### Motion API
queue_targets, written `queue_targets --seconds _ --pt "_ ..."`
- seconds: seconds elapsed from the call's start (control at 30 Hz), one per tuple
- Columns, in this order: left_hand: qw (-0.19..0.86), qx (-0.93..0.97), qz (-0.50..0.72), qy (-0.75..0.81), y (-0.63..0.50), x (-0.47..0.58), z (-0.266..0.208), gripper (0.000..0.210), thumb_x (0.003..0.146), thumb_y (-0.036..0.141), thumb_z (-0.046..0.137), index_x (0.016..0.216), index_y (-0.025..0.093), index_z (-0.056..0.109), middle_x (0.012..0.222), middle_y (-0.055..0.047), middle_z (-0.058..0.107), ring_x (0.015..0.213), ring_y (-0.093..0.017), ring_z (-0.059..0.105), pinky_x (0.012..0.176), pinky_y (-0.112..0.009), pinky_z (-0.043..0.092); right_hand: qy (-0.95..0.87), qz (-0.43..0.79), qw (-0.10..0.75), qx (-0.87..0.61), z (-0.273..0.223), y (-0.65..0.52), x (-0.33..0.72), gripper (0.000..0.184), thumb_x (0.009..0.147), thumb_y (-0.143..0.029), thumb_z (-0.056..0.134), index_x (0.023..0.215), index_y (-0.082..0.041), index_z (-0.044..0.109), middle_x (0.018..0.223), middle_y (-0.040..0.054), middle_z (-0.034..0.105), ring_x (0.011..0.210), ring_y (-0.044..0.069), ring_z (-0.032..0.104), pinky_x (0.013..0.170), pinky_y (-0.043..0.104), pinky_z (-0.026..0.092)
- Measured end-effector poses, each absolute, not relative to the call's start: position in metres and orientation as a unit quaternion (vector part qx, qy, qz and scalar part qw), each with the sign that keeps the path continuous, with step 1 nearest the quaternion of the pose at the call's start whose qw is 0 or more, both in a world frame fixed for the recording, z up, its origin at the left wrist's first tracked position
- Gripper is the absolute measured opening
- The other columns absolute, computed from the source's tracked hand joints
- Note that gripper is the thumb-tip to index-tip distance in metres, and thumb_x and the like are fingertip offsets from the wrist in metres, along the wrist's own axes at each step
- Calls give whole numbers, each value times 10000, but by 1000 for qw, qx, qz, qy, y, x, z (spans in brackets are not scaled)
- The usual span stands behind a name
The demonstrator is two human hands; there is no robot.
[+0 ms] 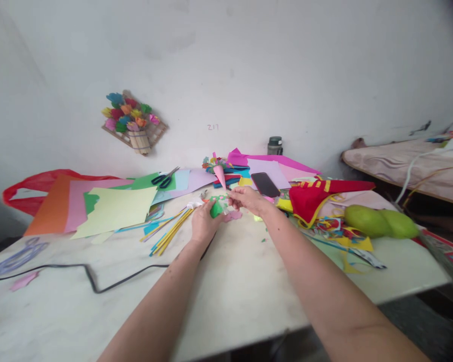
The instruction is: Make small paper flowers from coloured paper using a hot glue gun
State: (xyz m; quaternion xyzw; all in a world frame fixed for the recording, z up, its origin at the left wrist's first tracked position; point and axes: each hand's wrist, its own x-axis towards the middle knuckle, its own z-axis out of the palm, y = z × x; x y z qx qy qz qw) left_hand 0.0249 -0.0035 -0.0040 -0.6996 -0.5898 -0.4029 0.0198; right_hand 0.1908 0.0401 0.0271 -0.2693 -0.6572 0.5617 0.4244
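Over the middle of the table, my left hand (205, 222) is closed with its fingers round a small green paper piece (218, 207) that has pinkish spots. My right hand (251, 199) is closed in a pinch just to the right of it. Whatever sits between those fingertips is too small and blurred to name. A pink paper cone (219, 177) stands just beyond both hands, with a bunch of colourful paper shapes (211, 164) behind it. Below the fingers lies a pink paper scrap (234, 215). Beside my left hand are yellow and blue paper strips (170, 236).
Coloured sheets (115, 211) and scissors (165, 178) lie at the left. A black cable (128, 282) crosses the front left. To the right are a phone (265, 185), red cloth (305, 201), green fruits (379, 221) and paper scraps. A bottle (275, 146) stands near the wall.
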Motion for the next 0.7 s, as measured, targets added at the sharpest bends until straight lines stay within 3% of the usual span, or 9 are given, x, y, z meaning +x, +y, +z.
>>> queue_targets --seconds 0.4,0.53,0.7 --pt "-2 -689 -423 -588 -5 24 -2 480 641 386 628 1056 154 563 984 -111 630 919 -249 567 803 -351 409 -648 559 437 -276 30 38 190 236 577 -217 721 745 -122 585 557 -23 575 457 71 521 495 217 432" --pt "-29 -678 -434 -593 -8 27 0 500 614 375 656 1041 142 539 952 -113 632 883 -248 580 771 -345 422 -629 568 451 -279 31 39 191 254 626 -284 691 795 -117 603 653 21 621 482 75 531 497 229 452" --pt "-27 -764 -369 -528 -13 38 0 426 617 410 654 950 155 580 882 -89 639 836 -234 582 756 -339 429 -598 540 502 -314 34 39 192 268 663 -379 649 660 -127 557 573 8 589 400 60 469 382 199 389"
